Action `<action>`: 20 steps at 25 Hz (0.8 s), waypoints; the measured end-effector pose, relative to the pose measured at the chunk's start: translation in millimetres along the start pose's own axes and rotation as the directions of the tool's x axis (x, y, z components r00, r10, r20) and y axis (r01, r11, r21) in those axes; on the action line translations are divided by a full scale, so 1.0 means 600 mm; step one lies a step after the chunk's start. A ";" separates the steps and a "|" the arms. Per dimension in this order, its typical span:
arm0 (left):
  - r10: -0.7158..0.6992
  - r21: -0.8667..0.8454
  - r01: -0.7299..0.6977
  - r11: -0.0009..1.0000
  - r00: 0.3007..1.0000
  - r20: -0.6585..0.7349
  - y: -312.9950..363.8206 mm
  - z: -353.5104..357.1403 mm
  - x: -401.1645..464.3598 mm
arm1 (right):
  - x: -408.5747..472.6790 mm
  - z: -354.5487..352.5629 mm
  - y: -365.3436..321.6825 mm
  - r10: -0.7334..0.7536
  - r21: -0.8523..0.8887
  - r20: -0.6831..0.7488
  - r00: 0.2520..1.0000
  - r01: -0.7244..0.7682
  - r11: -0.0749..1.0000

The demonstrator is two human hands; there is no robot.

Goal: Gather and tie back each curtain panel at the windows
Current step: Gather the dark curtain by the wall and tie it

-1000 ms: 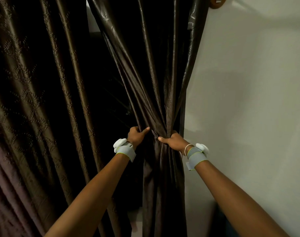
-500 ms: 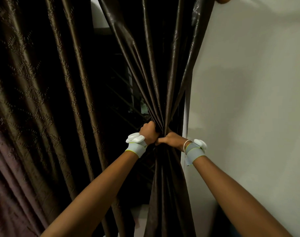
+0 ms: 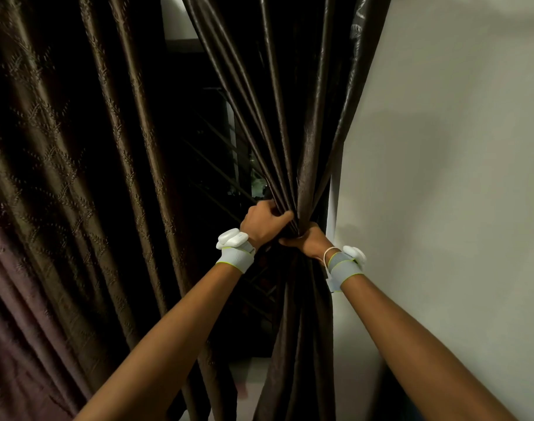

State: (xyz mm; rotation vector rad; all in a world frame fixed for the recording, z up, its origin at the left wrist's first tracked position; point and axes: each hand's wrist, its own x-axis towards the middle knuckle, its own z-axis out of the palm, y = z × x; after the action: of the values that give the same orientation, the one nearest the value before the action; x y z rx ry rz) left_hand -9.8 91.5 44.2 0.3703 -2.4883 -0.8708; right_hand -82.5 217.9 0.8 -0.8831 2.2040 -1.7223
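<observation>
Hands met at the frame's centre: the left hand (image 3: 264, 221) and right hand (image 3: 309, 240) were both clamped around the gathered right curtain panel (image 3: 293, 123), beside the pale wall (image 3: 442, 177). Another curtain panel (image 3: 62, 177) hung loose at left.

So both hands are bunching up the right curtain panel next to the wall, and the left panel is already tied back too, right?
Not quite. In the head view both the left hand and right hand do grip the bunched right curtain panel beside the wall, but the left panel hangs loose, not tied back.
</observation>
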 end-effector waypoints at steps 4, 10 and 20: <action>-0.005 -0.332 0.061 0.941 0.986 0.167 0.007 0.000 0.006 | -0.006 -0.001 -0.004 0.021 0.039 0.068 0.997 -0.024 0.999; 0.039 -0.540 0.105 0.835 0.967 0.250 0.031 0.073 0.011 | -0.013 0.012 -0.011 -0.076 -0.009 0.037 0.996 0.077 0.997; -0.045 -0.145 0.101 0.984 0.936 0.348 -0.027 0.066 0.022 | -0.019 0.022 0.019 0.075 -0.048 -0.025 0.997 -0.077 0.996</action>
State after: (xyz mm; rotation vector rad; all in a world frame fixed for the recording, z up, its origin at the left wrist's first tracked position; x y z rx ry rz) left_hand -40.2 94.3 11.3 0.2750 -2.7055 -1.2527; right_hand -70.5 215.1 -15.8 -0.7831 2.2729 -1.6591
